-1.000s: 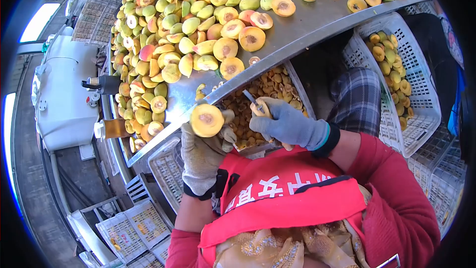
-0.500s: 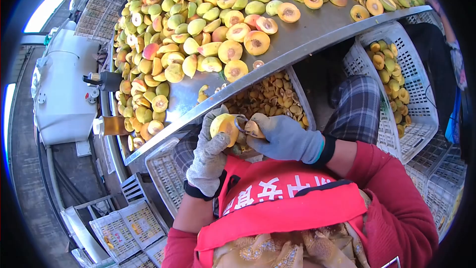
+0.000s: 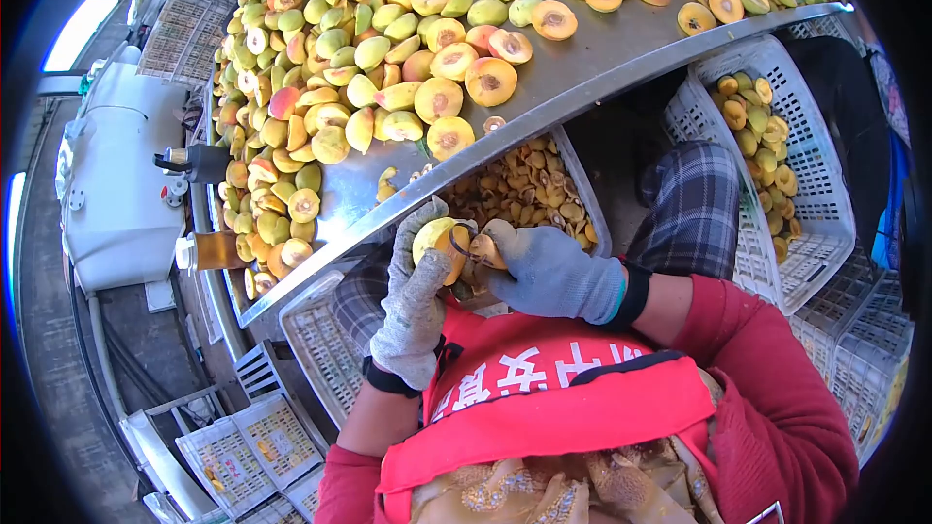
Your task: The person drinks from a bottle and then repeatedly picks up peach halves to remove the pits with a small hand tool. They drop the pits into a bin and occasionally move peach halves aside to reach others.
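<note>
My left hand (image 3: 410, 306), in a light grey knitted glove, is closed round a yellow peach half (image 3: 434, 241) and tips it toward the right. In my right hand (image 3: 568, 274), in a blue-grey glove, is a pitting knife (image 3: 488, 250) with a curved metal loop and a brownish handle end. The loop meets the right side of the peach half; how deep it sits in the flesh is hidden. Both hands are above my lap, in front of the red apron (image 3: 553, 417), near the metal table edge.
Many halved peaches (image 3: 490, 81) lie on the steel table (image 3: 573, 53). Beneath its edge a crate (image 3: 581, 184) holds yellow-brown scraps. Another white crate (image 3: 820, 184) with peach halves stands at right. A white tank (image 3: 126, 184) and stacked crates (image 3: 254, 451) are at left.
The peach half has turned slightly in my left hand, and the knife's loop now lies further over its right side. The surroundings have shifted slightly up and left in view.
</note>
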### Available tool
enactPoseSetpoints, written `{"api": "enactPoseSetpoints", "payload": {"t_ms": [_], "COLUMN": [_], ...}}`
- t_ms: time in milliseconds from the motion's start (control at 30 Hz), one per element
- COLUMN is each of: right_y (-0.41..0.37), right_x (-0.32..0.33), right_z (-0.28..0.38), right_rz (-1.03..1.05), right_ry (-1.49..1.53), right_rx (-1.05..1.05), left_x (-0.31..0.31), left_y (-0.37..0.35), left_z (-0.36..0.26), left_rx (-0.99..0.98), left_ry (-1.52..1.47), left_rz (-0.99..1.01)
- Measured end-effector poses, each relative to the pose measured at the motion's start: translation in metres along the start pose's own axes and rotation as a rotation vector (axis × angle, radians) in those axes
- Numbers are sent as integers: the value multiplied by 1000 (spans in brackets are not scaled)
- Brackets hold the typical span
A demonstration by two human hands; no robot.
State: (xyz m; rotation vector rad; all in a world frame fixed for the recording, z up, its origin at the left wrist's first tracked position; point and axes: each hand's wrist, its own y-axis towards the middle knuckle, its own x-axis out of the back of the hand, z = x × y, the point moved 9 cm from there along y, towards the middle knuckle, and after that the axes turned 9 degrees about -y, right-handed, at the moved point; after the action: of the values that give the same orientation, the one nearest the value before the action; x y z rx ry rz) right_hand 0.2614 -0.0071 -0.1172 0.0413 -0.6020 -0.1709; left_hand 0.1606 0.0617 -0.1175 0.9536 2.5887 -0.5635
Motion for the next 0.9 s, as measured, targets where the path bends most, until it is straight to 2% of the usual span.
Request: {"api": "enactPoseSetpoints", "payload": {"t_ms": [100, 200, 333, 433, 533, 633, 733, 833, 900], "right_y": [-1, -1, 0, -1, -1, -1, -5, 0, -2], "right_x": [-2, -9, -23, -19, -25, -31, -33, -27, -28], "right_z": [1, -1, -5, -5, -10, -9, -5, -10, -6], "right_rz": [12, 57, 96, 105, 208, 282, 446, 124, 124], "right_ry": [69, 177, 406, 278, 140, 387, 499, 101, 103], "right_rx": [-9, -37, -38, -66, -143, -207, -324, -86, -74], "left_x": [-4, -8, -6, -6, 5, 1, -3, -2, 4], "left_y": [-2, -5, 0, 1, 3, 6, 5, 4, 2], "left_z": [0, 1, 2, 0, 4, 6, 0, -5, -5], "left_rx": [-42, 21, -99, -86, -67, -92, -203, -256, -229], "left_ry": [28, 43, 19, 21, 59, 50, 109, 204, 220], "left_rz": [-3, -23, -44, -54, -125, -77, -120, -153, -146]}}
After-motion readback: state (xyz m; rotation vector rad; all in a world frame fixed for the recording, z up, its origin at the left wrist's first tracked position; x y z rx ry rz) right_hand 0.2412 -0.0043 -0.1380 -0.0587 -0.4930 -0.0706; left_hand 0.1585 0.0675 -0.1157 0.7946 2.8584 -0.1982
